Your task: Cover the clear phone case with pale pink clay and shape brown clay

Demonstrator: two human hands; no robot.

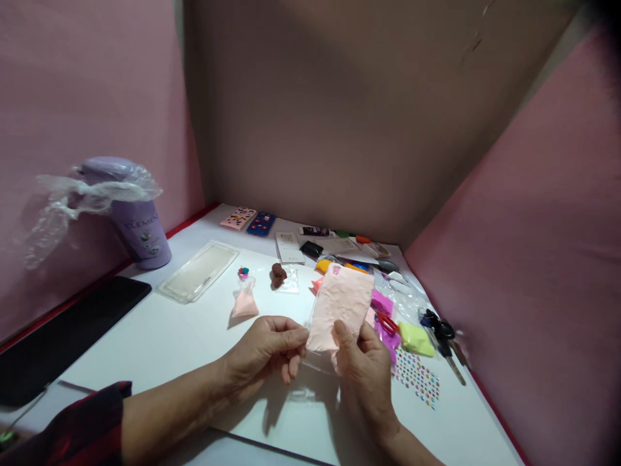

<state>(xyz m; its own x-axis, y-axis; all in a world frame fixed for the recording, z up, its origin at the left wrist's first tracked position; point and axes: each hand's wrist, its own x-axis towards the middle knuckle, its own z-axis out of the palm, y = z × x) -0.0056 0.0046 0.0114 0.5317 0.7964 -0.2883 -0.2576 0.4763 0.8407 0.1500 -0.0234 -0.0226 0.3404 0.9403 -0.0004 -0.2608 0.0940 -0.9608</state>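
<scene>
A purple tumbler (pixel 140 226) draped in crinkled plastic stands at the far left of the white tabletop (pixel 169 343), with a clear phone case (pixel 198 272) lying flat just to its right. Further right sit a small bag of pink clay (pixel 245 303) and a brown clay lump (pixel 278 274). At centre, the left hand (pixel 264 349) pinches the lower left edge of a pink clay-covered phone case (pixel 339 304) between thumb and curled fingers. The right hand (pixel 363 369) grips the lower right edge, thumb pressed on the face. The case is held tilted just above the tabletop. Bright clay packets (pixel 417 338), scissors (pixel 439 329) and a sticker sheet (pixel 417 378) lie at the right.
</scene>
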